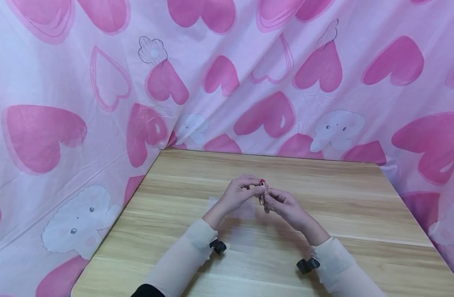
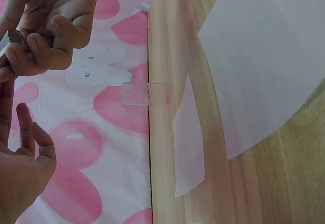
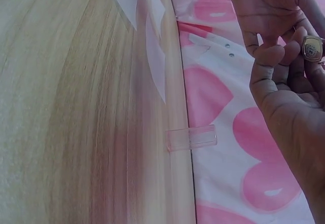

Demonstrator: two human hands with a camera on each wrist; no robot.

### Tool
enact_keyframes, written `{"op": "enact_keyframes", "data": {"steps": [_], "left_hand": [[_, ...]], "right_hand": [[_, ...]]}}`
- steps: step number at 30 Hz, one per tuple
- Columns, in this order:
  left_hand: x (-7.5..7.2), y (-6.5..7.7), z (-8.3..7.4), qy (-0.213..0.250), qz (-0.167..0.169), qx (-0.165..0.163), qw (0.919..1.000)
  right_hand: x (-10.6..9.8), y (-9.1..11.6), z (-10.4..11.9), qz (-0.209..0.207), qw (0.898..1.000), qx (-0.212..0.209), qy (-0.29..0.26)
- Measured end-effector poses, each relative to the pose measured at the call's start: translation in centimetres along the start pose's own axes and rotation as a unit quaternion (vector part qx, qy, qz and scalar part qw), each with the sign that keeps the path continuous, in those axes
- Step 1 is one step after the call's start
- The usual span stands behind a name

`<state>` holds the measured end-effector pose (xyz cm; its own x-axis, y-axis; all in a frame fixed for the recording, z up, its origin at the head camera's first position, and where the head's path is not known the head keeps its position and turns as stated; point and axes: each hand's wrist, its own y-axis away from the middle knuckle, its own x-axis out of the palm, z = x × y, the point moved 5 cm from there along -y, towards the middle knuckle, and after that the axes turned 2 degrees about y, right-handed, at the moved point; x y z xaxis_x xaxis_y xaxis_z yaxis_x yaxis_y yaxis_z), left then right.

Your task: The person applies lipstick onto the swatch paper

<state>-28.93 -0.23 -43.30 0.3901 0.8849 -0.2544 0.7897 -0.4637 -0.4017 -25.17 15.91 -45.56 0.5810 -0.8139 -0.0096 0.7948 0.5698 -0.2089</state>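
Nearest, the wooden table (image 1: pixel 345 198) is running out of sight at the bottom of the head view, beneath two pale sleeves, each bearing a small black device (image 1: pixel 217 247). Its side edges are slanting inward, lying well apart from the hands and leaving wide room left and right. Two pale sheets (image 1: pixel 243 238) are lying flat on the wood, between the forearms and near the left hand (image 1: pixel 241 194).

Over the table's middle, a small gold item (image 3: pixel 312 48) is resting in the fingers. In the head view, its red tip (image 1: pixel 262 181) is pointing toward the far edge, its long axis running roughly away from the person; its true tilt is staying unclear. The left hand is pinching it near the red tip, the right hand (image 1: pixel 286 206) gripping it lower, forearms converging.

Beyond, the far edge is running straight across, clear of the fingers, and heart-patterned cloth (image 1: pixel 212 33) is hanging behind.
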Motion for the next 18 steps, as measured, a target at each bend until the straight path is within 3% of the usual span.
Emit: {"op": "enact_keyframes", "data": {"steps": [9,13,18], "left_hand": [[0.0,0.0,0.0,0.008,0.018,-0.003,0.9998],[-0.2,0.3,0.3,-0.005,0.025,-0.014,0.9996],[-1.5,1.6,0.9,-0.063,0.036,-0.059,0.9956]], "right_hand": [[0.4,0.1,0.5,0.051,0.997,-0.016,-0.059],[0.2,0.0,0.2,0.027,0.999,0.005,-0.024],[-0.1,0.0,-0.2,-0.013,0.998,0.048,0.050]]}}
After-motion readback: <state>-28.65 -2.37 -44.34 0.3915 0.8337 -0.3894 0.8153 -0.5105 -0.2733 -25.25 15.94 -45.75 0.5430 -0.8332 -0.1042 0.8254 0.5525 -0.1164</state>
